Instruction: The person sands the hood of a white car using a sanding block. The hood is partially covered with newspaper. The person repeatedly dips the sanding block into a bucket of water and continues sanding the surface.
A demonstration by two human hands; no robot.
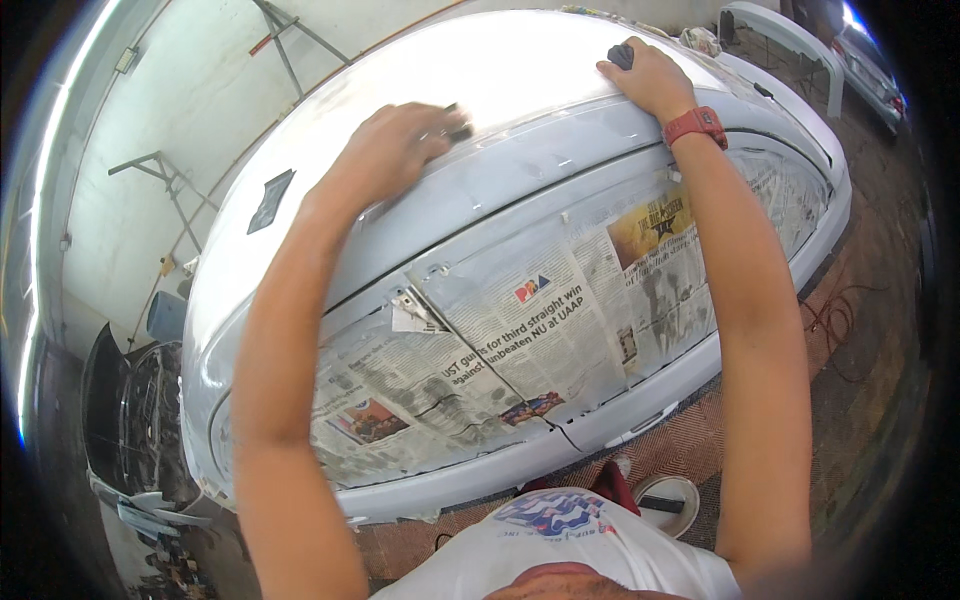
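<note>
A car body in pale grey primer stretches before me, its white roof (500, 55) under bright glare. My left hand (395, 155), smeared by motion, lies on the roof's near edge with its fingers over a dark piece of sandpaper (460, 124). Farther right, my right hand (655, 82) rests on the roof, closed round a dark, bunched lump (622, 56) that could be a cloth or a sponge. A red watch (697, 126) circles my right wrist. To the left of my left hand, a dark rectangular sheet (270, 202) lies on the roof.
Newspaper (520, 325) masks the side windows below my arms. Metal stands (170, 190) lean near the left wall. A round tub (668, 505) sits by my feet. A red hose (840, 315) coils on the floor at right; another car (868, 75) is parked behind.
</note>
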